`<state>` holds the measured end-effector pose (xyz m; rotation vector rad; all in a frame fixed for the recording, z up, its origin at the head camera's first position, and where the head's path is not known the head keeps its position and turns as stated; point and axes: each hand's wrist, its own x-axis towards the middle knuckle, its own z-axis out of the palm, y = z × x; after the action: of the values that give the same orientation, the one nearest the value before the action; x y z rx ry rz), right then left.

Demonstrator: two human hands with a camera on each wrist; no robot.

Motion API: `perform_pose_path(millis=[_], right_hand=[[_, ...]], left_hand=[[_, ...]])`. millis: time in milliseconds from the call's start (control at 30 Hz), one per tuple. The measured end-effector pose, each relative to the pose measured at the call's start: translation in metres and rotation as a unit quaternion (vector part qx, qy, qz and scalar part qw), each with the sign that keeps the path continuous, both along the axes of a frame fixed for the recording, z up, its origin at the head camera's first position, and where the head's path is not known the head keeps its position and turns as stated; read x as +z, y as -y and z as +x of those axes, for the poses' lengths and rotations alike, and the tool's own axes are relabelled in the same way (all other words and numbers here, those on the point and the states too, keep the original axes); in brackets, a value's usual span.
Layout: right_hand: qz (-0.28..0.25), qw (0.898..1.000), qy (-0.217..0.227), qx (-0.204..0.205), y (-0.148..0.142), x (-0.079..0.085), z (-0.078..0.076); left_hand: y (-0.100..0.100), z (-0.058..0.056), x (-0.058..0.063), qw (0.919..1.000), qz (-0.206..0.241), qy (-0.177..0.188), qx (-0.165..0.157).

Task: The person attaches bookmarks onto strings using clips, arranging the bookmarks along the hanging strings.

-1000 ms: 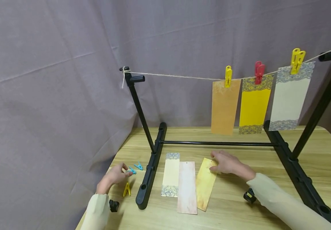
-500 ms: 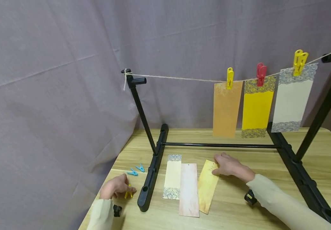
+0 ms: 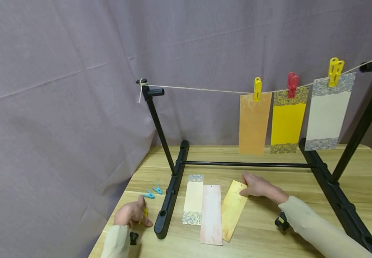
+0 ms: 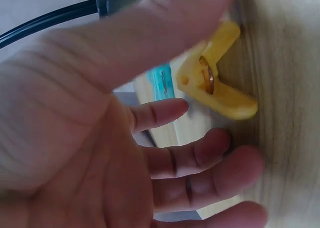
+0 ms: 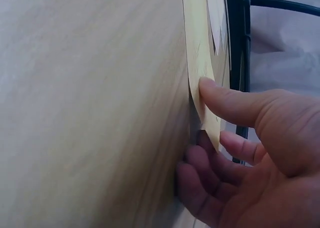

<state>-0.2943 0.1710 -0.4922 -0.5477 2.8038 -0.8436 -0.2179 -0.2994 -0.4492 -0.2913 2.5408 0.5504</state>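
Observation:
By the left end of the table, my left hand (image 3: 133, 212) reaches around a yellow clothespin (image 4: 212, 80). Its thumb passes across the pin's near side in the left wrist view, and the other fingers are spread apart, not closed on it. Two blue clothespins (image 3: 152, 191) lie just beyond. My right hand (image 3: 259, 185) pinches the top corner of a yellow paper card (image 3: 234, 211), thumb above and fingertips beneath. That corner bends up from the table, as the right wrist view shows. Left of it lie a pale pink card (image 3: 211, 215) and a cream card (image 3: 193, 199) with patterned ends.
A black frame (image 3: 171, 200) stands on the wooden table (image 3: 263, 233) with a string (image 3: 202, 88) across its posts. Orange (image 3: 253, 125), yellow (image 3: 287, 123) and white (image 3: 328, 111) cards hang there from clothespins. A grey cloth (image 3: 60, 107) covers the back and left.
My left hand has moved from the blue clothespins toward me, to the yellow one. My right hand stays at the yellow card, whose top has shifted slightly right.

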Motion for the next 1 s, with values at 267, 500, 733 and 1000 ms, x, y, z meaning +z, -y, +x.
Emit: perform_pose_path(millis=[267,500,733,1000], right_hand=[[-0.052,0.998,0.01,-0.024,-0.01,0.006,-0.004],[-0.073,0.995,-0.045,-0.042,-0.019,0.024,-0.003],[-0.12,0.99,-0.024,-0.072,-0.024,0.035,-0.002],[-0.178,0.979,0.001,-0.099,-0.028,0.049,0.004]], left_hand=[[0.0,0.001,0.0,0.9975,-0.022,-0.047,-0.047],[0.003,-0.006,0.0,0.9938,-0.033,-0.085,-0.064],[0.004,-0.019,0.002,0.9831,-0.051,-0.149,-0.092],[-0.005,-0.031,0.01,0.9661,-0.021,-0.243,-0.083]])
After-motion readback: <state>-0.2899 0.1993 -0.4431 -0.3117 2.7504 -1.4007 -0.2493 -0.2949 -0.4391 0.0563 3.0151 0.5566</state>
